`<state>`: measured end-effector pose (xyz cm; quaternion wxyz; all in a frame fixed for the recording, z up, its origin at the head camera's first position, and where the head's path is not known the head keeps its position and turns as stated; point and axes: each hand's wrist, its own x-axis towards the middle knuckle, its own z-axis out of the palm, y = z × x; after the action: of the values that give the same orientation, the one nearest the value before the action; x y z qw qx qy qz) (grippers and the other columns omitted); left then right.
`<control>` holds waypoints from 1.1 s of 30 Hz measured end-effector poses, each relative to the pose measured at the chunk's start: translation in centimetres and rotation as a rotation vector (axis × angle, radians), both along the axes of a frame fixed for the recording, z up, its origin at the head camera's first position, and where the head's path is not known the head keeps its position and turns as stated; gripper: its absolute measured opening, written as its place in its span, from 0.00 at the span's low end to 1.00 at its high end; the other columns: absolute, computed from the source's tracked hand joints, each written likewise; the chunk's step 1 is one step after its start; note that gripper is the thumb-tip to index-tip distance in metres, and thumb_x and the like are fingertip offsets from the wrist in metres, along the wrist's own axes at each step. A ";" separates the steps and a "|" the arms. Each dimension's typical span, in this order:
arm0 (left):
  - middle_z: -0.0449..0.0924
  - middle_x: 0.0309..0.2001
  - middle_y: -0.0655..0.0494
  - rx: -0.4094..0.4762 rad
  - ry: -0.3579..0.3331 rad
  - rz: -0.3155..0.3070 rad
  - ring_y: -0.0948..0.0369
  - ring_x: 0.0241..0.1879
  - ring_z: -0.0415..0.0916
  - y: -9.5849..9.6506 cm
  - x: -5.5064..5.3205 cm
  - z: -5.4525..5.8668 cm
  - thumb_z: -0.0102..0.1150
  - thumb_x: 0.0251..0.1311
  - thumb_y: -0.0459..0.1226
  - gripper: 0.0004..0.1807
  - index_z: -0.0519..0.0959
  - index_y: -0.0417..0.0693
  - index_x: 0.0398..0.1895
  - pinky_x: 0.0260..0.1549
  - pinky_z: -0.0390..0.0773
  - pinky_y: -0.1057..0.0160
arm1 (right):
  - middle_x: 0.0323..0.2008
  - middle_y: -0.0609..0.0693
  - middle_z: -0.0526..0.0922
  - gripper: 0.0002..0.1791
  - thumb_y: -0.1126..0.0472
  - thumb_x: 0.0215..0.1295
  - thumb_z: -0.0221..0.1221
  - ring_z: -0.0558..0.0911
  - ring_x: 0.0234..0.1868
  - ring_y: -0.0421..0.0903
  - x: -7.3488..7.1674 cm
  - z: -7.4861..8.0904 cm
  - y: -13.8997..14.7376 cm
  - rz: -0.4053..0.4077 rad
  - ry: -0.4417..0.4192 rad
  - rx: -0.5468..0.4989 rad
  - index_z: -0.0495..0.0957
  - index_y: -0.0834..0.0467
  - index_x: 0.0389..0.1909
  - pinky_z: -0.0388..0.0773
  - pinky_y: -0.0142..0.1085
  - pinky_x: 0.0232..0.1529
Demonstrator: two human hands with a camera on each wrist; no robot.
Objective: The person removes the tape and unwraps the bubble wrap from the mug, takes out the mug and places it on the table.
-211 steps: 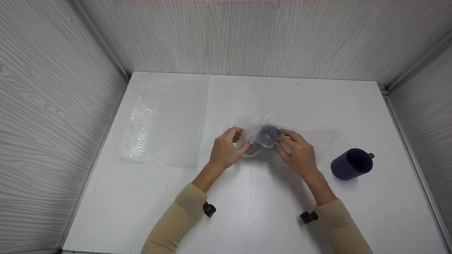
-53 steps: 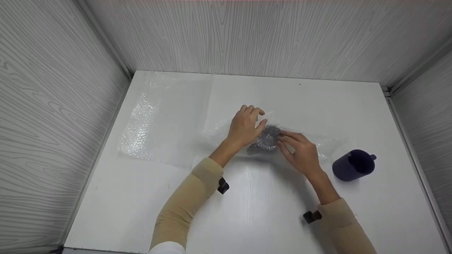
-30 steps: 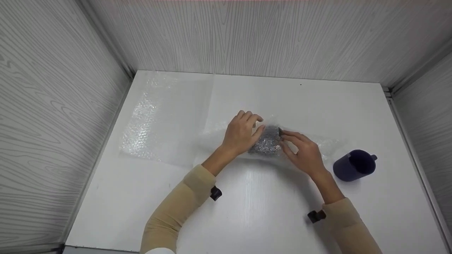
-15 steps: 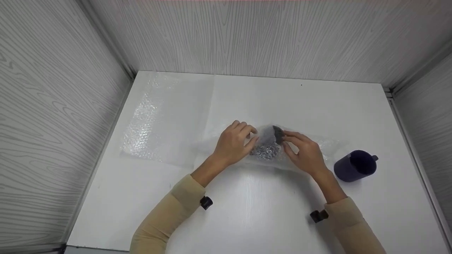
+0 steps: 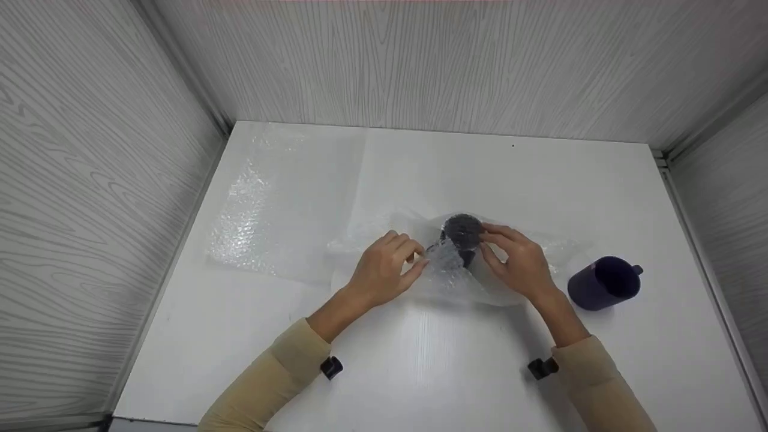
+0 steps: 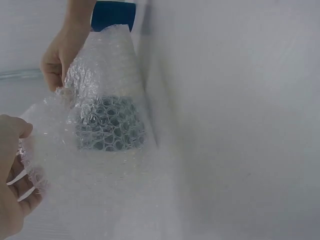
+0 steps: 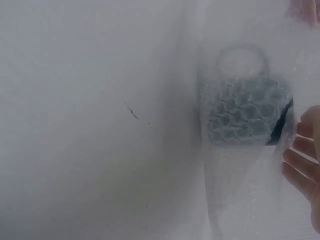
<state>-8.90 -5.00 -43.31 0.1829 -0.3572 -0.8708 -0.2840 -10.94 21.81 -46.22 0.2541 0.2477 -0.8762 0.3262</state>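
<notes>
A dark mug [image 5: 463,230] stands among layers of clear bubble wrap [image 5: 449,271] in the middle of the table. Its round top shows bare in the head view, while bubbles cover its side [image 6: 111,124] in the left wrist view. Through the film in the right wrist view, its looped handle [image 7: 243,46] shows faintly. My left hand [image 5: 384,267] pinches the wrap's edge between thumb and fingers, left of and nearer than the mug. My right hand [image 5: 517,261] holds the mug's right side, fingertips at its rim.
On the right of the white table [image 5: 414,384] a dark blue mug [image 5: 600,284] stands with its handle pointing right. A flat sheet of bubble wrap [image 5: 282,204] lies at the back left. Wood-grain panels [image 5: 384,66] enclose the back and sides.
The left hand has moved toward the front left, drawing the wrap off the mug's top, which was covered about a second ago. The right hand stays at the mug's side.
</notes>
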 end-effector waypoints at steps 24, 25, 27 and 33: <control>0.82 0.26 0.63 -0.195 -0.029 -0.150 0.65 0.27 0.73 -1.6 3.2 -9.2 0.69 0.66 0.42 0.04 0.84 0.55 0.35 0.27 0.71 0.71 | 0.54 0.59 0.89 0.12 0.64 0.61 0.75 0.90 0.52 0.58 -3.1 -6.3 3.5 0.034 0.002 0.124 0.90 0.63 0.44 0.90 0.49 0.45; 0.81 0.26 0.63 -0.197 -0.025 -0.159 0.65 0.27 0.73 -1.7 3.3 -9.3 0.69 0.66 0.42 0.04 0.84 0.55 0.35 0.27 0.70 0.71 | 0.54 0.59 0.89 0.12 0.64 0.61 0.75 0.90 0.52 0.58 -3.2 -6.3 3.5 0.034 0.003 0.124 0.90 0.63 0.44 0.90 0.49 0.45; 0.81 0.26 0.63 -0.203 -0.018 -0.180 0.66 0.26 0.73 -1.8 3.6 -9.5 0.69 0.65 0.42 0.04 0.83 0.55 0.35 0.27 0.69 0.72 | 0.54 0.59 0.89 0.12 0.63 0.61 0.75 0.90 0.53 0.58 -3.1 -6.3 3.5 0.033 0.000 0.125 0.90 0.63 0.44 0.90 0.49 0.45; 0.82 0.27 0.64 -0.225 -0.032 -0.262 0.66 0.28 0.74 -2.2 4.0 -10.0 0.69 0.65 0.46 0.08 0.83 0.55 0.35 0.28 0.70 0.73 | 0.54 0.60 0.89 0.12 0.64 0.61 0.75 0.90 0.53 0.59 -3.1 -6.2 3.5 0.027 -0.017 0.119 0.90 0.63 0.44 0.90 0.49 0.47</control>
<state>-4.90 -7.15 -53.27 0.0891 -0.4812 -0.8460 -0.2118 -14.00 25.35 -52.46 0.2270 0.2715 -0.8927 0.2789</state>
